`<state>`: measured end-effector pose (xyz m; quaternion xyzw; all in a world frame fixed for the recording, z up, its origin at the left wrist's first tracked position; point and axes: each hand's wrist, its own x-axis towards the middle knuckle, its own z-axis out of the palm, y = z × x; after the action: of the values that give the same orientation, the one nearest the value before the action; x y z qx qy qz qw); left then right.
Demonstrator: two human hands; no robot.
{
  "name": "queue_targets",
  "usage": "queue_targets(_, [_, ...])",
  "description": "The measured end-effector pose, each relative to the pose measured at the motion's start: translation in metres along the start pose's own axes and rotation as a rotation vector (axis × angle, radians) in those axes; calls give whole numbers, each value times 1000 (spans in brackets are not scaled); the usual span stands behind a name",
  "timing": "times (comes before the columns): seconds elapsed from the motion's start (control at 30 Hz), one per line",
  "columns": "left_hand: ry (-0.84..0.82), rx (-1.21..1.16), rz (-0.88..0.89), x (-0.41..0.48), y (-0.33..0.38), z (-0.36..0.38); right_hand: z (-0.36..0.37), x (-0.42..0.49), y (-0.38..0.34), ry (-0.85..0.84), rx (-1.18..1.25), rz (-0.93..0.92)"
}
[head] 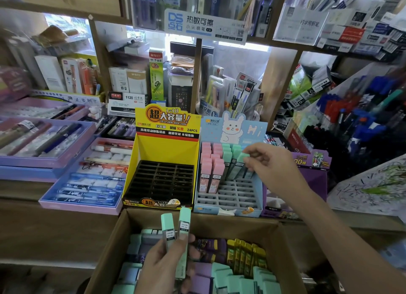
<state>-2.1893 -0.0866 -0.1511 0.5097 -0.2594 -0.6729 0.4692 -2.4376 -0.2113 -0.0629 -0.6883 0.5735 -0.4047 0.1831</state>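
While the left hand grips two mint cases over the carton, the right hand pinches a third case at the blue display.

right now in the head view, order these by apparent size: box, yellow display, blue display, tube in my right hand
1. box, though nearest the camera
2. yellow display and blue display: too alike to rank
3. tube

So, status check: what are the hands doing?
Right hand pinching one mint case at the blue display box. Left hand gripping two mint cases over the carton. Nothing blocking the slots.
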Motion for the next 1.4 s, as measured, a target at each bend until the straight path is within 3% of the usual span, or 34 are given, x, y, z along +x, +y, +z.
queue_targets(0.37, [-6,1,19,1,-1,-1,7,11,5,-71,-225,-136])
queue_targets(0.73, [-58,-80,-45,2,2,-3,10,2,1,16,-326,-163])
queue_targets(0.93, [-90,-161,-109,9,3,-2,18,-32,-17,93,-47,-78])
queue_targets(1.13, [-171,-154,-203,10,14,2,40,-65,-34,-176,217,121])
queue_targets(1.4, [-126,-72,-151,2,5,0,61,-80,-37,-412,515,300])
